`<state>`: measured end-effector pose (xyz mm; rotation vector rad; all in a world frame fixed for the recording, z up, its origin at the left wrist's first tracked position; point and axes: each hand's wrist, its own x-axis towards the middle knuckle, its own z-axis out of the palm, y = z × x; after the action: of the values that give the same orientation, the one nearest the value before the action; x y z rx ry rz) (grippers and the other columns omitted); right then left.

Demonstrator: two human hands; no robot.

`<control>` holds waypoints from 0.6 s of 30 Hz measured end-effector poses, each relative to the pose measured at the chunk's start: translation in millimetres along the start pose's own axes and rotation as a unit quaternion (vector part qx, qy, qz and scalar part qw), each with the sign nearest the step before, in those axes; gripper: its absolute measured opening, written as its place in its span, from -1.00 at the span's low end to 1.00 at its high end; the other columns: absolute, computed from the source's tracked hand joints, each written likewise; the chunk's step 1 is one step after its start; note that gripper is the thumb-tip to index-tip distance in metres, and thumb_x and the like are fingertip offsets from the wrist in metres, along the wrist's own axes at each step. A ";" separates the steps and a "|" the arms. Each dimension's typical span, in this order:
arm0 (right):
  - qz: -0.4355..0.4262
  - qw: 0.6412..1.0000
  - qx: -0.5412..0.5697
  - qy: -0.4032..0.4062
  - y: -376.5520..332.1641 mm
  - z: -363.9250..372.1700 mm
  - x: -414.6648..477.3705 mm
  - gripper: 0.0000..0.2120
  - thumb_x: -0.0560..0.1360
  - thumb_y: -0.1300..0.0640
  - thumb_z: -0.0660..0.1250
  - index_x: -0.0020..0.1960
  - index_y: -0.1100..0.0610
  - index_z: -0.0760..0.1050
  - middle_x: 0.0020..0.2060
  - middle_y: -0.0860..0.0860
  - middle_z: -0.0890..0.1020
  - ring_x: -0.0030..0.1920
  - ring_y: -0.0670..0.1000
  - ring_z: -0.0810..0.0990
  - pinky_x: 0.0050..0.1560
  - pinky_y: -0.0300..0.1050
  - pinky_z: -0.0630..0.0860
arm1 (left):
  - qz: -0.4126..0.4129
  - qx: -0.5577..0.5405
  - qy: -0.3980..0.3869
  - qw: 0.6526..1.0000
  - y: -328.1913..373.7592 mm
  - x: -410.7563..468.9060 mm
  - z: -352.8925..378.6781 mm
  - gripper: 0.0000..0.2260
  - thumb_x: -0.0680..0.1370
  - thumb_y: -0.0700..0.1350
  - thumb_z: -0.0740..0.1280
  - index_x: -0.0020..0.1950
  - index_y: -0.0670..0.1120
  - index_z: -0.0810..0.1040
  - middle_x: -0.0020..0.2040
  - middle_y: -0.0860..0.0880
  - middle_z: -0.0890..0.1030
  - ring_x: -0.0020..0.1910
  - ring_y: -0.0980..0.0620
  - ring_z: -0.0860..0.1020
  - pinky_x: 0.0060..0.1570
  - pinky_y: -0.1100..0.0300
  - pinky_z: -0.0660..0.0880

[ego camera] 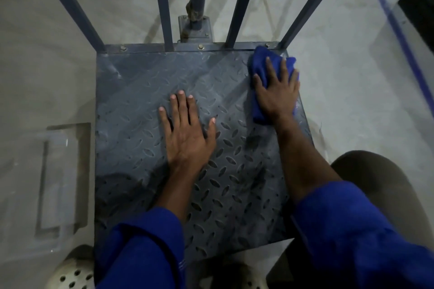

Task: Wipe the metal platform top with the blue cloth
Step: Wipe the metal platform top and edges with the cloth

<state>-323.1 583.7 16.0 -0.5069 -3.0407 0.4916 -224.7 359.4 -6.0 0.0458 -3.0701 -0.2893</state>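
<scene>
Our right hand (278, 95) presses blue cloth (260, 65) flat at platform (131, 148) far-right corner; left hand (187, 131) splayed flat mid-plate.

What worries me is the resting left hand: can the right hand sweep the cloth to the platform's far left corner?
Probably yes: beyond the left hand, bare platform runs from the cloth to that corner.

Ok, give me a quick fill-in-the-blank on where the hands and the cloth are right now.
1. The blue cloth sits at the far ____ corner of the metal platform.
2. The left hand rests flat on the plate near its middle, holding ____.
3. The right hand presses with straight fingers on the ____.
Missing words: right; nothing; cloth.
</scene>
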 end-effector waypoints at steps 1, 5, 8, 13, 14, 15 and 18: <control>-0.025 1.000 -0.003 -0.003 -17.2 5.3 1.5 -0.35 0.65 -0.40 -0.03 0.70 -0.25 0.10 0.73 0.03 0.04 0.71 0.29 -0.07 0.67 0.33 -0.05 | 0.000 -0.004 0.004 1.000 -1.0 -2.4 0.7 -0.27 0.74 0.29 -0.05 0.76 -0.18 0.02 0.77 -0.19 -0.02 0.76 -0.15 -0.09 0.70 -0.27 -0.13; -0.392 0.919 0.012 -0.028 -47.8 21.1 -29.2 -0.50 0.68 0.01 0.20 0.61 0.04 0.41 0.62 0.20 0.34 0.62 0.28 0.30 0.63 0.33 0.19 | -0.076 -0.037 0.043 0.995 -11.5 -23.4 -2.5 -0.31 0.74 0.21 0.08 0.74 -0.19 0.13 0.75 -0.19 0.10 0.75 -0.18 0.04 0.70 -0.24 -0.02; -0.281 0.960 0.010 0.000 -3.1 9.6 -45.5 -0.49 0.70 -0.03 0.22 0.64 -0.03 0.36 0.65 0.12 0.30 0.62 0.21 0.29 0.63 0.25 0.23 | -0.113 -0.026 0.054 0.992 -19.8 -34.5 -6.6 -0.33 0.75 0.19 0.07 0.75 -0.20 0.10 0.76 -0.20 0.09 0.75 -0.18 0.05 0.70 -0.22 -0.02; -0.010 1.000 -0.003 0.010 -18.9 7.2 -17.6 -0.41 0.69 -0.38 -0.15 0.70 -0.30 0.06 0.73 -0.02 0.04 0.72 0.22 -0.08 0.69 0.31 -0.10 | -0.101 -0.018 0.053 0.993 -21.6 -34.0 -2.2 -0.33 0.75 0.19 0.03 0.75 -0.19 0.09 0.76 -0.19 0.07 0.75 -0.18 0.04 0.70 -0.24 -0.02; -0.049 0.999 -0.019 -0.001 -41.1 14.2 -20.7 -0.38 0.68 -0.38 -0.22 0.70 -0.29 0.04 0.74 -0.02 0.02 0.72 0.22 -0.09 0.68 0.32 -0.09 | -0.101 -0.021 0.053 0.993 -22.5 -34.8 -1.7 -0.33 0.75 0.19 0.03 0.75 -0.19 0.09 0.76 -0.19 0.08 0.75 -0.18 0.04 0.70 -0.24 -0.03; -0.110 0.994 -0.029 -0.004 -61.1 22.1 -31.1 -0.36 0.68 -0.38 -0.26 0.70 -0.27 0.07 0.74 -0.02 0.03 0.72 0.24 -0.06 0.67 0.34 -0.05 | -0.096 -0.024 0.051 0.994 -23.8 -36.0 -2.1 -0.33 0.74 0.19 0.04 0.75 -0.19 0.10 0.76 -0.18 0.08 0.75 -0.18 0.04 0.70 -0.23 -0.03; -0.269 0.963 -0.030 -0.011 -76.4 31.3 -87.2 -0.46 0.73 -0.31 -0.09 0.67 -0.26 0.20 0.72 -0.08 0.13 0.72 0.23 0.01 0.68 0.27 0.02 | -0.056 -0.027 0.048 0.997 -35.4 -41.5 -6.4 -0.34 0.74 0.19 0.03 0.75 -0.16 0.12 0.76 -0.16 0.09 0.75 -0.16 0.05 0.71 -0.20 -0.01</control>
<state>-266.6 477.7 12.7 0.3290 -3.0281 0.3724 -182.1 324.9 -8.6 0.2243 -2.9672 -0.3645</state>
